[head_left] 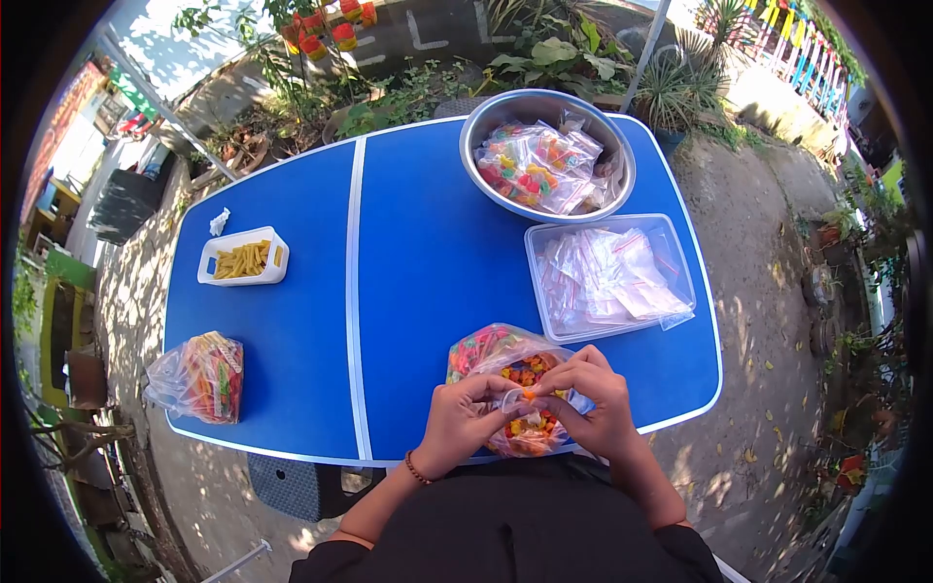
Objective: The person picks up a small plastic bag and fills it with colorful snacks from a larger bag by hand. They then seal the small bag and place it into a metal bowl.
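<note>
While over the big bag (486, 352) | hands (530, 408) together, pinching small bag (530, 426) between them

The folding table (428, 262) is blue with a white centre stripe. The steel bowl (547, 155) holds multicoloured snack packets (535, 165); the white tray (243, 257) holds yellow pasta (241, 259).

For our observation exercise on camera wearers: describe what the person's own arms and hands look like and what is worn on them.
Both forearms are bare, with no sleeves or gloves showing. The left hand has a thin bracelet of small brown beads around its wrist. The right hand shows no ring, watch or band. The fingers carry no visible markings. A black garment covers the body below.
</note>
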Action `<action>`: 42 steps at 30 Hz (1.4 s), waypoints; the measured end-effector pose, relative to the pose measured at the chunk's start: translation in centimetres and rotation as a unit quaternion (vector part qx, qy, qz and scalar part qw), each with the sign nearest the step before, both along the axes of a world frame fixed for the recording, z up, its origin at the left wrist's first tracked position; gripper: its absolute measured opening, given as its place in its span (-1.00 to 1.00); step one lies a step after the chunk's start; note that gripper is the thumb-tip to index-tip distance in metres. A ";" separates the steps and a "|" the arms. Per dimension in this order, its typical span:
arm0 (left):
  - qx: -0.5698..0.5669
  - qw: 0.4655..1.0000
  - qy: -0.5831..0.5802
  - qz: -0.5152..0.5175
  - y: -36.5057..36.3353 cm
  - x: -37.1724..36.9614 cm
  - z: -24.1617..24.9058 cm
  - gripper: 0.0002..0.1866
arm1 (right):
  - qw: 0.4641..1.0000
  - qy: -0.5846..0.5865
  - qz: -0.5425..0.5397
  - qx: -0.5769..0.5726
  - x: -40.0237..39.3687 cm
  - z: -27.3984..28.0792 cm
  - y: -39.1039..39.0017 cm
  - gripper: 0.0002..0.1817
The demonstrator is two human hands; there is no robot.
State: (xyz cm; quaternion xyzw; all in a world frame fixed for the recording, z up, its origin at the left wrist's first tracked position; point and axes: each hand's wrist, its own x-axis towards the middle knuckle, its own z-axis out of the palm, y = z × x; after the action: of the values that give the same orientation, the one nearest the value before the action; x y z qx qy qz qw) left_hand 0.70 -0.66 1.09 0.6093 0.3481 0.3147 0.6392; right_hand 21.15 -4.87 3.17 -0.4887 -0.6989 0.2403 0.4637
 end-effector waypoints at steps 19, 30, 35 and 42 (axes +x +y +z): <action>0.027 0.991 -0.126 0.043 -0.2 0.6 -0.6 -0.80 | 0.999 -0.031 -0.034 -0.005 0.4 0.7 -0.4 -0.85; 0.309 0.945 0.054 0.092 0.5 -0.3 -0.4 -0.95 | 0.999 -0.023 -0.010 0.048 0.4 0.0 -0.4 -0.84; 0.307 0.947 0.053 0.079 0.4 0.1 0.1 -0.93 | 0.998 -0.038 0.007 0.048 -0.4 0.8 -0.3 -0.82; 0.356 0.931 0.042 0.075 0.6 0.7 0.9 -0.90 | 0.996 -0.033 0.002 0.085 -1.1 0.3 -0.1 -0.86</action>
State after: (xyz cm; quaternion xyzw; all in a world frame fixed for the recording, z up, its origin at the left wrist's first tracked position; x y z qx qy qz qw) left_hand 1.39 -0.10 2.02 0.7816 0.2844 0.4392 0.3396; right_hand 20.00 -4.97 3.51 -0.4536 -0.7325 0.1649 0.4801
